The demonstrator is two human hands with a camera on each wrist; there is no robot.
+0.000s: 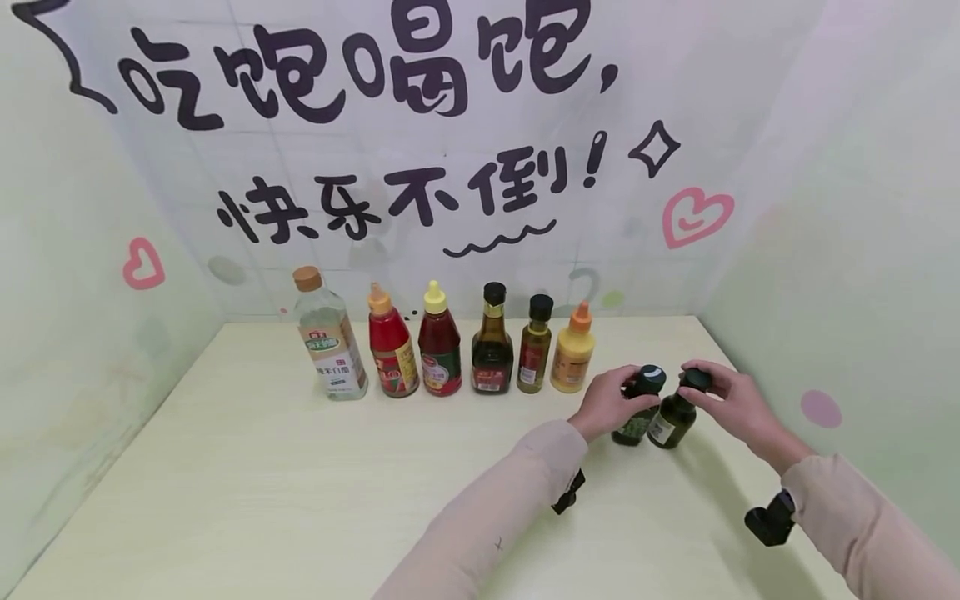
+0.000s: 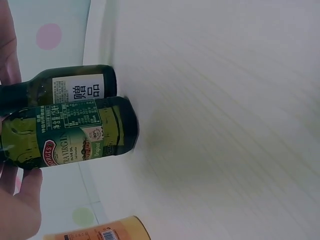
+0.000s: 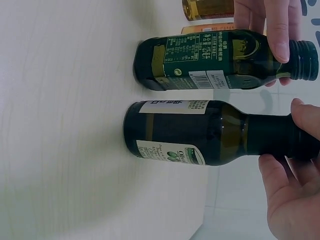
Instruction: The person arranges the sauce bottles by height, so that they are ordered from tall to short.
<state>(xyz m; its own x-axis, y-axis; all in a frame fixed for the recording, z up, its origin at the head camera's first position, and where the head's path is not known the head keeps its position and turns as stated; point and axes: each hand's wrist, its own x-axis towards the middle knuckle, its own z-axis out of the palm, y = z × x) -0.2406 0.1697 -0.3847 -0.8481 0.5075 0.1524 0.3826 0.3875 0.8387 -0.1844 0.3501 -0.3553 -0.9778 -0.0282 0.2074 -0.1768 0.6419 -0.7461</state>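
My left hand (image 1: 609,403) grips the neck of a dark green olive oil bottle (image 2: 75,135) with a green label. Close beside it, to the right in the head view, my right hand (image 1: 731,404) pinches the neck and cap of a rounder dark olive oil bottle (image 3: 175,132) with a white label. Both bottles are nearly upright at the right side of the table, side by side, with a small gap between them in the right wrist view. In the left wrist view the green-labelled one partly covers the other.
Along the back of the table (image 1: 300,483) stand a clear vinegar bottle (image 1: 330,342), two red sauce bottles (image 1: 392,354) (image 1: 439,350), a dark sauce bottle (image 1: 492,350), a small oil bottle (image 1: 534,350) and a yellow squeeze bottle (image 1: 573,354). Walls rise behind and at both sides.
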